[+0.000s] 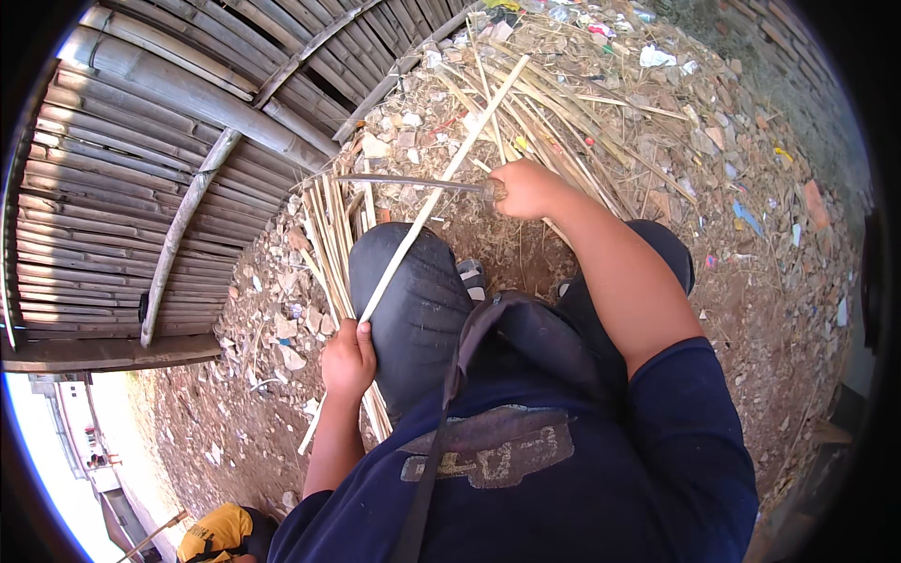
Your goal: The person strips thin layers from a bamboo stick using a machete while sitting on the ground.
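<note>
My left hand point(349, 361) is closed round a long pale bamboo strip point(405, 246), beside my left knee. The strip slants up and away to the right across my thigh, and its far end is over the ground in front. In my right hand point(530, 190) is the handle of a long knife point(413, 180). Its thin, slightly curved dark blade points left and crosses the strip; whether it touches, I cannot tell. A bundle of bamboo strips point(330, 235) lies left of my left leg. More strips point(554, 122) are spread on the ground ahead of my right hand.
Bamboo slat panels point(141, 188) with poles stand along the left. Stones, brick bits and litter cover the ground point(732, 281). A wall point(798, 84) runs along the far right. Another person in a yellow shirt point(218, 533) is at the lower left.
</note>
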Demonstrator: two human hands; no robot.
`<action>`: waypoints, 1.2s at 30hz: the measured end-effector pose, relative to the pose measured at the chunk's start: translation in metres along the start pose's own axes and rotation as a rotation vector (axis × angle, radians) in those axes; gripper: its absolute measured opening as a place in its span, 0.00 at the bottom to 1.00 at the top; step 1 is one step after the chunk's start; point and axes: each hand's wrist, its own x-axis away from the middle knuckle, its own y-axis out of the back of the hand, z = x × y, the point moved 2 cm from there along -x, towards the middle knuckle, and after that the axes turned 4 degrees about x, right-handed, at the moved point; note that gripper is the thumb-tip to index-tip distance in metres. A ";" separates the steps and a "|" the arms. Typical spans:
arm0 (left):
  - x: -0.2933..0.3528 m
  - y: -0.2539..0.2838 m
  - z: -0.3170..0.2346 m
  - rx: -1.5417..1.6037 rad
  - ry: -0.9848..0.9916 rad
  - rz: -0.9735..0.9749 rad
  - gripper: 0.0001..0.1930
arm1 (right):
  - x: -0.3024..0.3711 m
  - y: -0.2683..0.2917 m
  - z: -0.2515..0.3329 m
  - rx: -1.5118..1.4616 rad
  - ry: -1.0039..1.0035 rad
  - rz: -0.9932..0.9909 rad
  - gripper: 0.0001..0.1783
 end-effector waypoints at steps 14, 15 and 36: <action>-0.015 0.021 0.015 0.023 -0.022 0.143 0.20 | -0.006 0.000 -0.037 -0.165 -0.289 -0.188 0.20; -0.018 0.021 0.013 0.025 -0.024 0.130 0.20 | -0.005 0.004 -0.033 -0.160 -0.281 -0.197 0.20; -0.021 0.011 0.016 0.410 0.063 0.258 0.25 | 0.019 -0.005 0.040 -0.013 0.133 -0.030 0.21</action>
